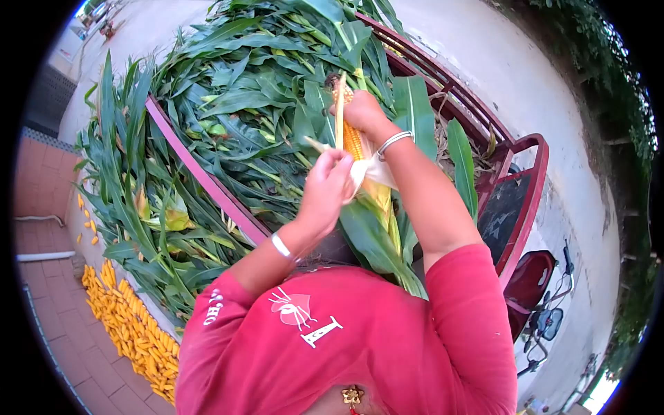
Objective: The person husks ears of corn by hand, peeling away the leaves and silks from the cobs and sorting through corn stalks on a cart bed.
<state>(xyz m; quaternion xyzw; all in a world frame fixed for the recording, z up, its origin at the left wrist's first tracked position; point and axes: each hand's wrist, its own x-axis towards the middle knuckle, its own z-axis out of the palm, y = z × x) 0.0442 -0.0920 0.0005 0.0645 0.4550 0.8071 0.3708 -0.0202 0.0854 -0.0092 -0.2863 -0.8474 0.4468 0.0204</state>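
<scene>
An ear of corn [353, 142] with yellow kernels stands nearly upright in front of my chest, its dark silk at the top. My right hand [362, 112] is wrapped round its upper part. Lower down, my left hand [328, 185] pinches the pale husk [365, 173], which is peeled down from the kernels. The green stalk and broad leaves [373, 238] hang below the ear towards my shirt. Behind both hands lies a thick heap of green corn stalks [242, 97].
The heap lies in a cart with red rails [456, 86] and a pink side bar [200, 169]. Many husked yellow cobs [131, 325] lie on the ground at the lower left. A motorbike [546, 321] stands at the right.
</scene>
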